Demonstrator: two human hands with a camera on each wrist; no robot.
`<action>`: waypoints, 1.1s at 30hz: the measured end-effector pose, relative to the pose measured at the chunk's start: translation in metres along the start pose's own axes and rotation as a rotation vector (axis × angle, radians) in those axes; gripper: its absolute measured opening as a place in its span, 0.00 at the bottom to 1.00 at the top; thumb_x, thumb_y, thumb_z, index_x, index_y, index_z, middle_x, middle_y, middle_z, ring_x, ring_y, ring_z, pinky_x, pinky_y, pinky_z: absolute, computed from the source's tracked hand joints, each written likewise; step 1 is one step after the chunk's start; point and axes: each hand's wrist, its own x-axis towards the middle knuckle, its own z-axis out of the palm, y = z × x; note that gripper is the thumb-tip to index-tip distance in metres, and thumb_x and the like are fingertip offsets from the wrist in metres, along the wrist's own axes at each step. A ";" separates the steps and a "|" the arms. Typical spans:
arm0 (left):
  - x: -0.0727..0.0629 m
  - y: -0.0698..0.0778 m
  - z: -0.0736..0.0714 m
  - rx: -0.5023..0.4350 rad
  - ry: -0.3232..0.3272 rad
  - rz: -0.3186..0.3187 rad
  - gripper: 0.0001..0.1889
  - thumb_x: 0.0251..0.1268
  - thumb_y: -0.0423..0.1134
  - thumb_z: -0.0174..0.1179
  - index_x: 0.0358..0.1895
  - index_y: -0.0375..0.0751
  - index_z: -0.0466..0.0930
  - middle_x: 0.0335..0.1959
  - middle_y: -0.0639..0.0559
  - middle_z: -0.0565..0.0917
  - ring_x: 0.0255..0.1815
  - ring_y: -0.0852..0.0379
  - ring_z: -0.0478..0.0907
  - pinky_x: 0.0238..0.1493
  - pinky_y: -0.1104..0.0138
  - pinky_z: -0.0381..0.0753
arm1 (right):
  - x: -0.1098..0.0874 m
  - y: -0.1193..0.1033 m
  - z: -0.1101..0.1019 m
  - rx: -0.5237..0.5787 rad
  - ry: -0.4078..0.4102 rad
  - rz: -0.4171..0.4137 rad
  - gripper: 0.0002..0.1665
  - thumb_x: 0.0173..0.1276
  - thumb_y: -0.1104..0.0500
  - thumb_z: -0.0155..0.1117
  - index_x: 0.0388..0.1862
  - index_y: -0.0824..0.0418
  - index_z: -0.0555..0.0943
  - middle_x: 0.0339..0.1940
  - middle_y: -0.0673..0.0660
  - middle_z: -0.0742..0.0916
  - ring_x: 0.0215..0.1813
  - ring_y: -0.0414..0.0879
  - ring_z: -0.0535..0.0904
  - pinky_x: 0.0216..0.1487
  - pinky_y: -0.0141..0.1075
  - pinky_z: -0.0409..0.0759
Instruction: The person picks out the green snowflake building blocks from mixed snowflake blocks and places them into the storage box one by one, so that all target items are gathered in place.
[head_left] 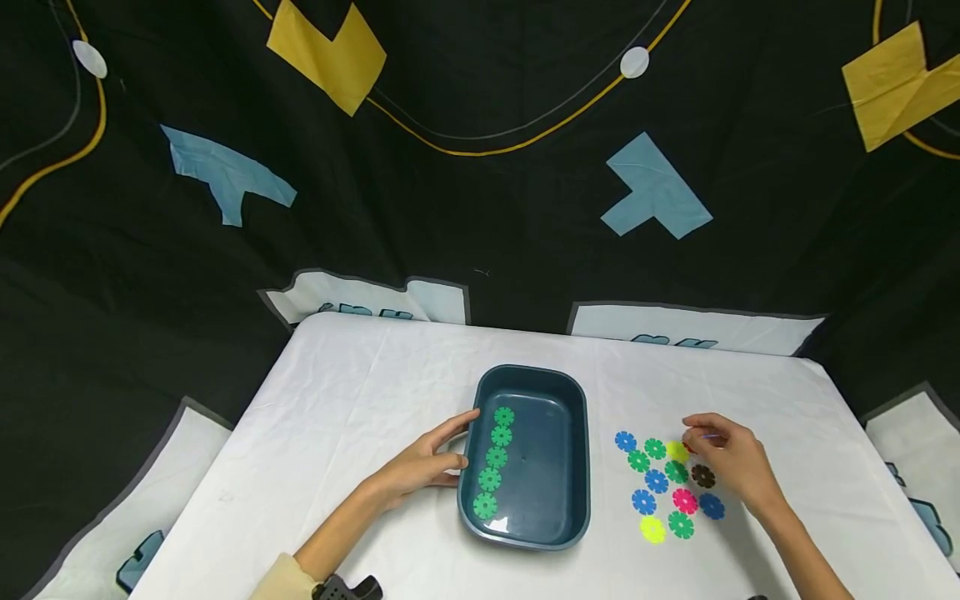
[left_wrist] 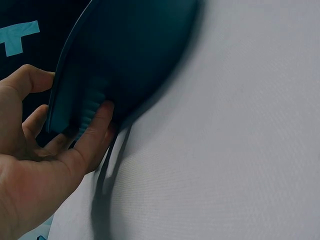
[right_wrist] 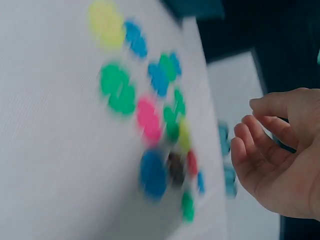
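Note:
In the head view a dark teal plastic tray [head_left: 558,500] stands at mid-table. Inside, several green notched discs [head_left: 497,457] make a column along its left side. My left hand [head_left: 416,471] holds the tray's left wall, with a fingertip at the rim; the left wrist view shows the fingers [left_wrist: 95,130] against the wall's outer side. Above the far right part of a group of loose notched discs [head_left: 656,481], my right hand [head_left: 727,462] hovers, fingers loosely bent. The right wrist view shows nothing between its fingertips [right_wrist: 257,105], and discs below it, blurred.
The loose discs are blue, green, yellow, pink, red and brown, spread right of the tray on a white tablecloth [head_left: 360,392]. A black cloth [head_left: 510,233] with yellow and light blue shapes hangs behind the table.

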 end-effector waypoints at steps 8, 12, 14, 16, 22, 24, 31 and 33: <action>0.000 0.003 0.000 0.001 -0.001 0.000 0.40 0.66 0.32 0.59 0.80 0.52 0.55 0.79 0.42 0.52 0.64 0.42 0.72 0.54 0.53 0.82 | 0.003 0.054 -0.024 -0.014 -0.087 0.222 0.26 0.73 0.56 0.62 0.62 0.72 0.75 0.49 0.69 0.82 0.52 0.65 0.77 0.39 0.39 0.80; 0.001 0.002 0.000 -0.001 -0.008 0.004 0.40 0.66 0.33 0.59 0.80 0.52 0.55 0.80 0.42 0.51 0.64 0.42 0.73 0.54 0.53 0.81 | 0.003 0.069 -0.029 0.005 -0.150 0.263 0.30 0.69 0.56 0.66 0.64 0.73 0.73 0.50 0.69 0.80 0.50 0.63 0.76 0.36 0.35 0.78; 0.001 0.002 0.000 -0.002 -0.010 0.004 0.39 0.66 0.33 0.59 0.80 0.52 0.55 0.80 0.42 0.51 0.64 0.42 0.73 0.54 0.53 0.81 | 0.002 0.074 -0.029 0.011 -0.179 0.273 0.32 0.68 0.55 0.67 0.64 0.74 0.73 0.49 0.67 0.79 0.50 0.61 0.74 0.40 0.41 0.77; 0.001 0.001 -0.001 -0.002 -0.010 0.003 0.39 0.66 0.33 0.59 0.80 0.52 0.55 0.80 0.42 0.51 0.64 0.42 0.73 0.54 0.53 0.82 | 0.002 0.077 -0.028 0.009 -0.195 0.288 0.33 0.67 0.55 0.67 0.64 0.73 0.73 0.49 0.66 0.79 0.50 0.60 0.73 0.44 0.47 0.75; -0.001 0.002 0.000 -0.003 -0.005 0.004 0.39 0.66 0.32 0.59 0.80 0.52 0.56 0.79 0.42 0.51 0.64 0.41 0.72 0.53 0.53 0.82 | 0.003 0.080 -0.026 -0.017 -0.201 0.305 0.32 0.67 0.54 0.67 0.62 0.73 0.74 0.45 0.63 0.78 0.49 0.59 0.70 0.47 0.50 0.72; -0.002 0.003 0.000 -0.003 -0.004 0.005 0.39 0.66 0.32 0.59 0.80 0.52 0.56 0.79 0.42 0.51 0.64 0.41 0.72 0.53 0.53 0.82 | 0.004 0.079 -0.026 -0.030 -0.207 0.296 0.30 0.67 0.55 0.67 0.60 0.73 0.76 0.43 0.61 0.78 0.48 0.58 0.70 0.46 0.48 0.72; -0.002 0.004 0.001 0.008 0.006 0.001 0.39 0.66 0.32 0.58 0.80 0.51 0.56 0.79 0.41 0.51 0.65 0.39 0.71 0.53 0.53 0.82 | 0.006 0.076 -0.027 -0.047 -0.211 0.264 0.23 0.65 0.58 0.69 0.52 0.73 0.75 0.39 0.60 0.78 0.46 0.58 0.72 0.45 0.46 0.75; -0.002 0.004 0.001 0.013 0.007 0.002 0.39 0.66 0.32 0.58 0.80 0.51 0.56 0.79 0.41 0.52 0.67 0.39 0.69 0.53 0.53 0.82 | 0.006 0.075 -0.027 -0.035 -0.210 0.262 0.22 0.66 0.59 0.68 0.51 0.72 0.75 0.38 0.59 0.78 0.44 0.57 0.72 0.42 0.43 0.75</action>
